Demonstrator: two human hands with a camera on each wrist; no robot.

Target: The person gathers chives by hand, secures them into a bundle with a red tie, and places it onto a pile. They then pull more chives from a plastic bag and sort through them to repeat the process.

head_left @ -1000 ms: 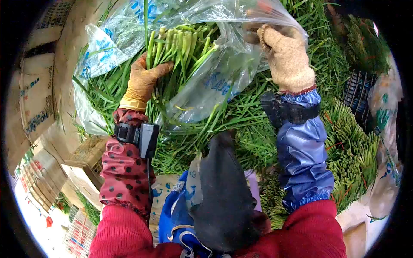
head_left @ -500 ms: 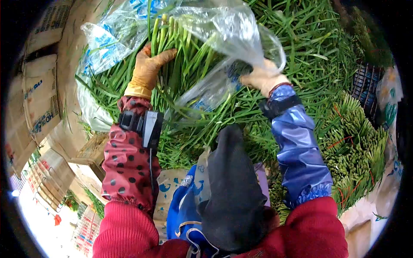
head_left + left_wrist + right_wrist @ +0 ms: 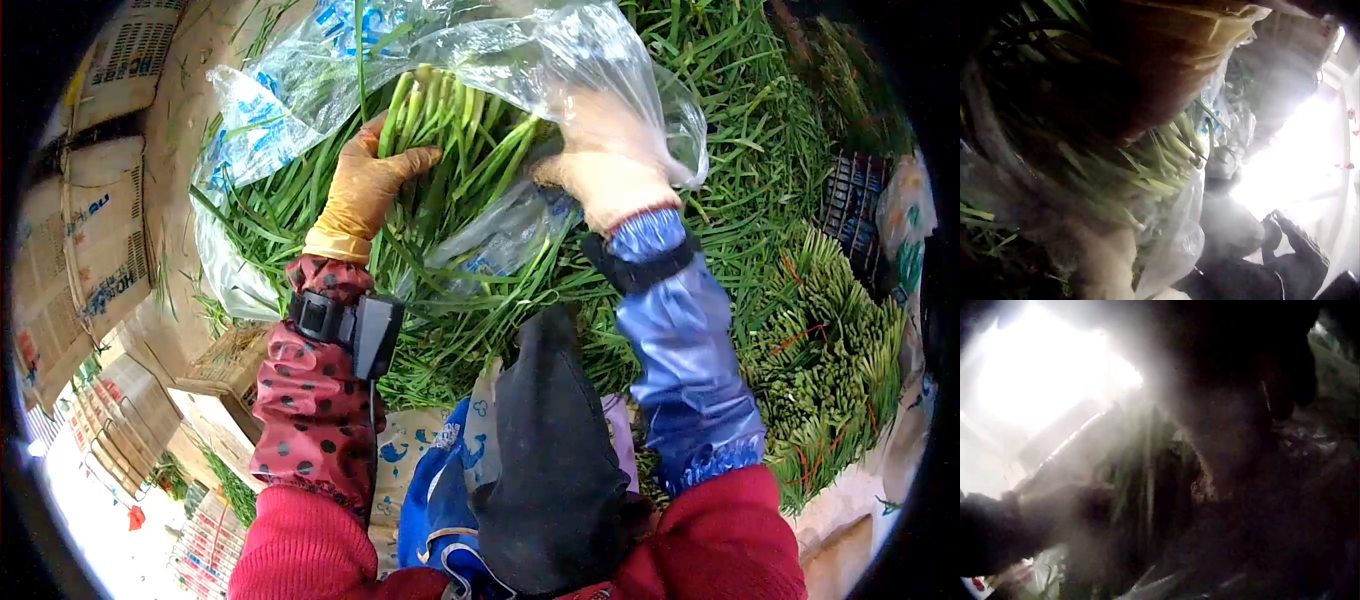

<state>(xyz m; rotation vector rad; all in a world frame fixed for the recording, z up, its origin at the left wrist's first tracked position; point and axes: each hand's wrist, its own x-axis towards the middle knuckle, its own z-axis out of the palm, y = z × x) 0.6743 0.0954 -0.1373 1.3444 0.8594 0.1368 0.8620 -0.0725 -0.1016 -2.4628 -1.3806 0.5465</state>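
A bunch of long green leafy stalks lies inside a clear plastic bag with blue print, cut ends facing up. My left hand, in a yellowish glove, grips the bunch from its left side, thumb across the front. At the right side of the stalks is my right hand in a pale knit glove. Clear plastic drapes over its fingers, so I cannot tell how they are bent; its thumb points toward the stalks. The right wrist view is dark and blurred; in the left wrist view the cut ends show below the glove.
Loose green leaves spread under and around the bag. Tied bundles of stalks with red bands stand at the right, beside a dark plastic crate. Printed cardboard and a wooden box lie at the left.
My right hand came down and left from the raised bag edge, then went up beside the stalks beneath the plastic. My left hand keeps its grip on the bunch.
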